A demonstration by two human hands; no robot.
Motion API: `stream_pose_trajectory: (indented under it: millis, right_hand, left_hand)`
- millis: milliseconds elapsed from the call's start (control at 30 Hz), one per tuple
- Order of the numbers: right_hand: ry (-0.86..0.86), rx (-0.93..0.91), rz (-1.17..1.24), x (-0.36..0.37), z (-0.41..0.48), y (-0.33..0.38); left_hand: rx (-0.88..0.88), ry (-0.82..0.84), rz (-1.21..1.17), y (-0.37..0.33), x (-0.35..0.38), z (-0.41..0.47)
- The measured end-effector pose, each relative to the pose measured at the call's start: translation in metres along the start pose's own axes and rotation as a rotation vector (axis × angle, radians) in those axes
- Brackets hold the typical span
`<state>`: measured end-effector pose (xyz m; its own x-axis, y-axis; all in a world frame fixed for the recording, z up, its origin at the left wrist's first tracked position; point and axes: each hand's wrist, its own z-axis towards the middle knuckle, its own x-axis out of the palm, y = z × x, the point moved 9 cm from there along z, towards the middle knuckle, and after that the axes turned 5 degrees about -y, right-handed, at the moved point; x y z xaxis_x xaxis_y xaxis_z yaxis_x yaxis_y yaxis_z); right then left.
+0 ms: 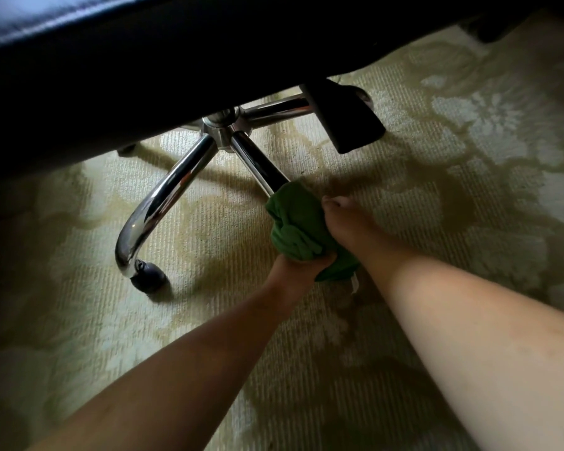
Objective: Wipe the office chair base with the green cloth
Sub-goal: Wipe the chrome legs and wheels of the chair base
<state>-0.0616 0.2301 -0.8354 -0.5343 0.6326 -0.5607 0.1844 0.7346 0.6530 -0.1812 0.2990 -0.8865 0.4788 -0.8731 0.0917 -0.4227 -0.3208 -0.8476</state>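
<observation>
Between our fingers (306,259) the green cloth (293,222) is soft, matt, crumpled fabric. Beyond the fingers, the chair base (176,187) is smooth, mirror-glossy chrome metal. Left of them, the caster (150,278) looks like dull dark plastic. Beneath them, the carpet (404,320) is matt, ribbed weave.

place: carpeted room, likely home office | cues: pale floral carpet (489,118); chrome office chair base (163,196); black seat (111,60)
</observation>
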Motion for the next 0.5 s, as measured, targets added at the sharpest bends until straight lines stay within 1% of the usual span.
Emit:
stream_pose_trajectory:
  millis: [133,233,400,500]
  right_hand:
    - [0.037,0.008,-0.039,0.004,-0.002,-0.004]
    - [0.043,-0.009,-0.053,0.004,-0.004,0.001]
    - [0.043,-0.045,-0.012,0.005,-0.004,0.009]
    - [0.027,-0.053,0.023,0.003,-0.003,0.008]
  left_hand:
    - [0.046,-0.011,0.007,-0.003,-0.001,0.001]
    - [0.05,-0.023,-0.043,-0.009,-0.007,0.002]
    - [0.035,-0.029,-0.138,-0.014,-0.013,0.012]
    - [0.018,-0.03,-0.242,-0.023,-0.013,0.018]
